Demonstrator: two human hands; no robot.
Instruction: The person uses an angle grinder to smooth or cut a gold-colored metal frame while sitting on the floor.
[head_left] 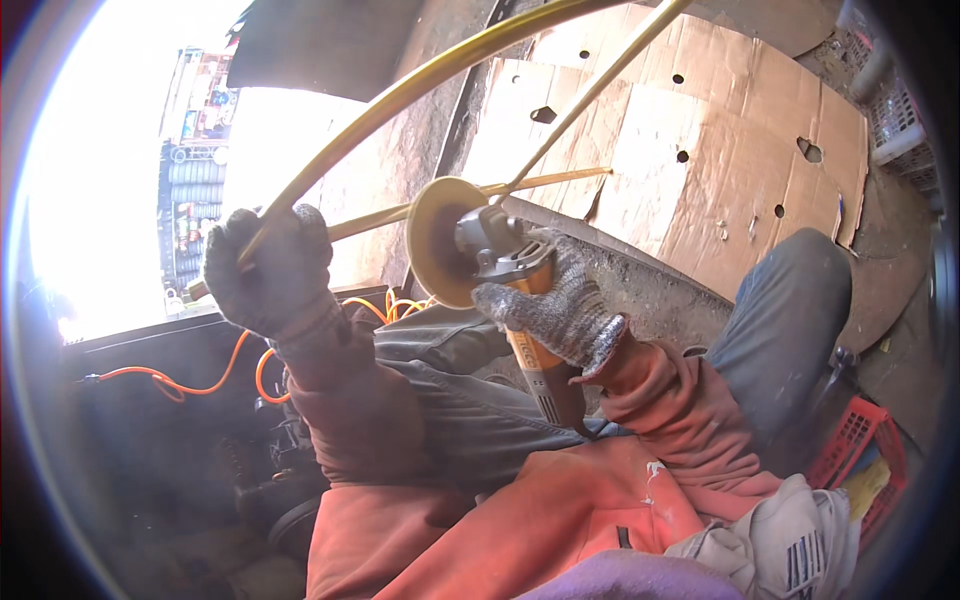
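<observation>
Grinder, yellow-bodied with grey metal head, looks hefty, sensibly gripped behind that head by grey-gloved right fingers; left fingers clasp stiff-looking, curved yellow tubing.

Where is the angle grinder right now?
In the head view, the angle grinder is near the centre, in the right hand, to the right of the left hand.

Upper L blown out, heavy glare; lower L dim, hazy. Cardboard well lit. Fisheye bend + dk vignette at rim, bluish fringe L.
</observation>
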